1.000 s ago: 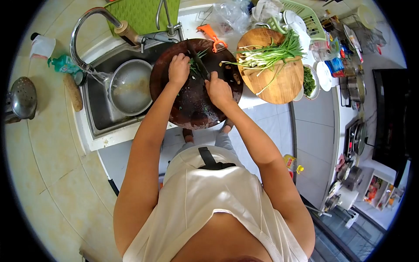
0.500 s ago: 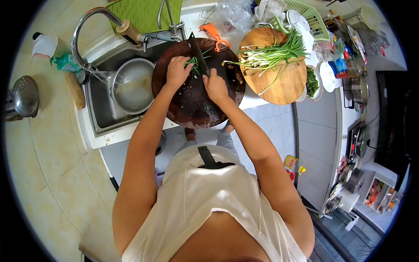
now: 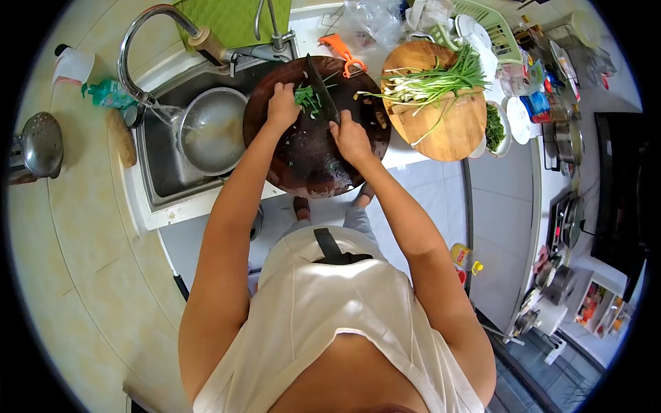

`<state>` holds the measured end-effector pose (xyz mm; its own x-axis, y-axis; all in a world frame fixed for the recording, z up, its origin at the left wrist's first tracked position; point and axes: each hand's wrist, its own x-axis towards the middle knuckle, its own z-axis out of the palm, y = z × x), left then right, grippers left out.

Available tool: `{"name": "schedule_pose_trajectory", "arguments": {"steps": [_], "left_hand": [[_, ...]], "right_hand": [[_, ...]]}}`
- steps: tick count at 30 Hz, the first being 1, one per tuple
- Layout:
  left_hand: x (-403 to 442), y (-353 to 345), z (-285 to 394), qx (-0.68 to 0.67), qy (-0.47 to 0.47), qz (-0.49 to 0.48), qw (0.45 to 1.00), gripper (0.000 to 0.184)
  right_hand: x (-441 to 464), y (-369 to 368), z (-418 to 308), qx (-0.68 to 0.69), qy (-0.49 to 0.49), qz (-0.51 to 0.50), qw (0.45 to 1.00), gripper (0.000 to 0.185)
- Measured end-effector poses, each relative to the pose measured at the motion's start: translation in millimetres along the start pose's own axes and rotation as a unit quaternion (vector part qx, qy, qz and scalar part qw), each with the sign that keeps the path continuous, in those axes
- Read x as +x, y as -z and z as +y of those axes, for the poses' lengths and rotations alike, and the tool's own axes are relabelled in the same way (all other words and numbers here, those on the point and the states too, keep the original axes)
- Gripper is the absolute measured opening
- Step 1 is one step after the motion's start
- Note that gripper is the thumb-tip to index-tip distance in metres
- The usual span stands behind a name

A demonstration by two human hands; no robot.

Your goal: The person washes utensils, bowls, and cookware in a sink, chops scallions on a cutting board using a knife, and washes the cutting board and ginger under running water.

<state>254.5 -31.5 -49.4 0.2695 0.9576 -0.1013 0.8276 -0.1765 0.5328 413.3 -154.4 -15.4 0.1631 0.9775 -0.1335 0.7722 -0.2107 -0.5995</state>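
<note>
My right hand (image 3: 350, 140) is wrapped round the handle of a dark kitchen knife (image 3: 321, 88), its blade pointing away from me over a round dark chopping board (image 3: 317, 165). Chopped scallion greens (image 3: 308, 100) lie left of the blade, clear of it. Just left of those pieces, my left hand (image 3: 282, 107) rests over the board with curled fingers; whatever may be in them is hidden. A bunch of whole scallions (image 3: 434, 86) lies on a round wooden board (image 3: 447, 134) to the right.
Left of the board, a metal pot (image 3: 212, 131) sits in the sink (image 3: 155, 182) under a running faucet (image 3: 127, 51). An orange peeler (image 3: 342, 51) lies behind the board. A bowl of chopped greens (image 3: 494, 129) stands at the right.
My left hand has drawn left, off the scallion pieces and away from the knife. More of the cut greens now show. The knife in my right hand has shifted slightly right.
</note>
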Motion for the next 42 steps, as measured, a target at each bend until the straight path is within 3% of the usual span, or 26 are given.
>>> {"name": "schedule_pose_trajectory", "arguments": {"steps": [11, 13, 16, 21, 25, 29, 30, 33, 36, 38, 40, 42], "left_hand": [[12, -8, 14, -0.036, 0.026, -0.01, 0.999, 0.058], [15, -18, 2, -0.069, 0.014, 0.017, 0.997, 0.051], [10, -17, -7, -0.231, 0.08, -0.015, 0.969, 0.047], [-18, 19, 25, -0.333, 0.022, 0.018, 0.942, 0.037], [-38, 54, 86, -0.314, 0.019, -0.003, 0.949, 0.037], [-50, 54, 162, -0.428, -0.082, -0.034, 0.899, 0.039], [-50, 45, 181, -0.453, -0.12, -0.022, 0.883, 0.038], [-57, 25, 252, -0.417, -0.156, -0.057, 0.894, 0.038], [-55, -23, 315, -0.343, -0.233, -0.057, 0.908, 0.036], [-61, -45, 363, -0.327, -0.259, -0.078, 0.905, 0.034], [-68, -75, 399, -0.292, -0.365, 0.022, 0.884, 0.031], [-69, -104, 427, -0.282, -0.355, -0.046, 0.89, 0.028]], "right_hand": [[-7, -17, -23, 0.029, -0.015, -0.007, 0.999, 0.029], [-9, -20, -25, 0.045, -0.01, 0.001, 0.999, 0.03], [-14, -19, -25, 0.071, 0.001, 0.024, 0.997, 0.03], [-40, 20, -38, 0.116, 0.019, 0.032, 0.993, 0.028], [-73, 68, -39, 0.137, 0.021, 0.054, 0.989, 0.03], [-105, 114, -17, 0.15, 0.011, 0.148, 0.978, 0.03], [-113, 125, -8, 0.16, 0.002, 0.171, 0.972, 0.031], [-141, 170, 17, 0.167, -0.092, 0.179, 0.965, 0.03], [-162, 196, 58, 0.155, -0.11, 0.274, 0.943, 0.028], [-173, 214, 88, 0.181, -0.167, 0.278, 0.928, 0.028], [-181, 228, 119, 0.2, -0.2, 0.291, 0.914, 0.025], [-185, 243, 148, 0.191, -0.229, 0.284, 0.911, 0.024]]}}
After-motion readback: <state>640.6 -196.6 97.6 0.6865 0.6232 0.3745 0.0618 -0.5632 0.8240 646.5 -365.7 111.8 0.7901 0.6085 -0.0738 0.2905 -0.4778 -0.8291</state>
